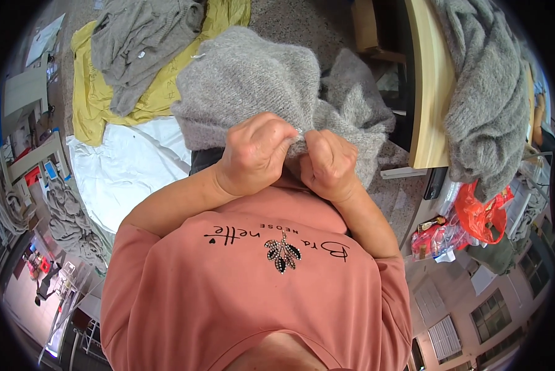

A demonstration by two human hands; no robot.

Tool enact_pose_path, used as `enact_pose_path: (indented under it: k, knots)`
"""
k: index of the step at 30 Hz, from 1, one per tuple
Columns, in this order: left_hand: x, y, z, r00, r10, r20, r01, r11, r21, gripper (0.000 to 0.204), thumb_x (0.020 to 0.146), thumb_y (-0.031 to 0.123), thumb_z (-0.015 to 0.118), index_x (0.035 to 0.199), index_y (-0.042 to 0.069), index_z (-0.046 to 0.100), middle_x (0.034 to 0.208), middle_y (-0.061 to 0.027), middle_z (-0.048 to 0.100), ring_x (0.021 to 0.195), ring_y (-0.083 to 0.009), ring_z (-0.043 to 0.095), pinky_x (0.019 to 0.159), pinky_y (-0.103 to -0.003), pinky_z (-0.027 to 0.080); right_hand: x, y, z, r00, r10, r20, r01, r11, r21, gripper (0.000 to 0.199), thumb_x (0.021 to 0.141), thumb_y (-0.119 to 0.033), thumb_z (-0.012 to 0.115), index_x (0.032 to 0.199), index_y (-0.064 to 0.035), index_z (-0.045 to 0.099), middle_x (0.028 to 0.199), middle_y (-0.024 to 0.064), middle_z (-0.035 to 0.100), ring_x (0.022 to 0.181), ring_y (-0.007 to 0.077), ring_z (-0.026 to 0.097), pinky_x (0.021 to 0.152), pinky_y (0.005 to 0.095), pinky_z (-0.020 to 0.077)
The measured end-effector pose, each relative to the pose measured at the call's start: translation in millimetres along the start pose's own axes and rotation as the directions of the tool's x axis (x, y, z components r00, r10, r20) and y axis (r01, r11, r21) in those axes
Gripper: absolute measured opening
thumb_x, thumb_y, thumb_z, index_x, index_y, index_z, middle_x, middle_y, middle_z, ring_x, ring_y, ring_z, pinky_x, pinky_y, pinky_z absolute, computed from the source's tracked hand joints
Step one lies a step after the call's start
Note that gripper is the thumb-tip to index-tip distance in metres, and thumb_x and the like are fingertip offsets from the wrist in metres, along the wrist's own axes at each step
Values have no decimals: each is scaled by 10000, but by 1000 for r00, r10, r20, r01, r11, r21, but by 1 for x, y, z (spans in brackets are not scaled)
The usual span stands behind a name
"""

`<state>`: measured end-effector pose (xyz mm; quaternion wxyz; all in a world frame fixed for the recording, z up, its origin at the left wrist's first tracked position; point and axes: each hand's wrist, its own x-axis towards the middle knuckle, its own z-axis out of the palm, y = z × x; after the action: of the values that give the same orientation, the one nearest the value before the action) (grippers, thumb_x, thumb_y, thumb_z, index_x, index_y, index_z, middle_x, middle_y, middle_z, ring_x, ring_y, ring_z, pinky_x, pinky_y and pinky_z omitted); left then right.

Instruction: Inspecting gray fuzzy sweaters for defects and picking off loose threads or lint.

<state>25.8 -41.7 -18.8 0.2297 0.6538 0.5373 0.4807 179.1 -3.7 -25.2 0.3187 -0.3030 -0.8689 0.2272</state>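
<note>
A fluffy grey knitted garment (253, 74) lies bunched over my lap, just in front of my pink shirt. My left hand (253, 154) and my right hand (330, 164) are side by side at its near edge. Both pinch the same fold of the grey knit between thumb and fingers. A small shiny thing shows at my left fingertips; I cannot tell what it is.
On the floor to the left lie a yellow cloth (95, 93) with another grey knit (135, 43) on top, and a white sheet (129, 167). A wooden table (429, 93) at the right carries a grey knit pile (488, 93). A red plastic bag (481, 213) hangs below it.
</note>
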Motion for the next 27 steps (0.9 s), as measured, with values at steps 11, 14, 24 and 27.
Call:
enact_pose_path:
  k: [11, 14, 24, 27]
  knots:
    - [4, -1, 6, 997, 30, -69, -22, 993, 116, 145, 632, -67, 587, 737, 21, 539, 649, -100, 538, 542, -261, 545, 465, -327, 441, 6, 4, 9, 997, 21, -72, -21, 1000, -11, 258, 515, 69, 486, 762, 0, 516, 566, 87, 441, 440, 234, 455, 398, 314, 369]
    - [3, -4, 14, 991, -98, -88, 105, 992, 72, 132, 646, -60, 585, 737, 24, 537, 658, -106, 548, 555, -273, 554, 469, -331, 443, 2, 13, 16, 996, 56, -68, -59, 997, -45, 258, 520, 72, 483, 765, 0, 519, 574, 92, 450, 446, 242, 464, 407, 320, 380]
    - [0, 2, 5, 971, 219, -99, -213, 975, 67, 182, 644, -110, 598, 796, -19, 555, 643, -118, 550, 509, -234, 536, 436, -291, 419, 12, 3, 3, 996, -42, -74, 34, 993, -113, 219, 546, 50, 514, 760, 0, 513, 551, 85, 423, 435, 241, 451, 388, 321, 355]
    - [2, 6, 0, 972, 229, -48, -228, 973, 30, 184, 644, -108, 606, 796, -21, 551, 643, -114, 550, 512, -228, 537, 438, -292, 422, 10, 2, 0, 994, -46, -98, 36, 994, -103, 222, 552, 36, 523, 771, 0, 518, 547, 85, 420, 429, 235, 441, 381, 318, 346]
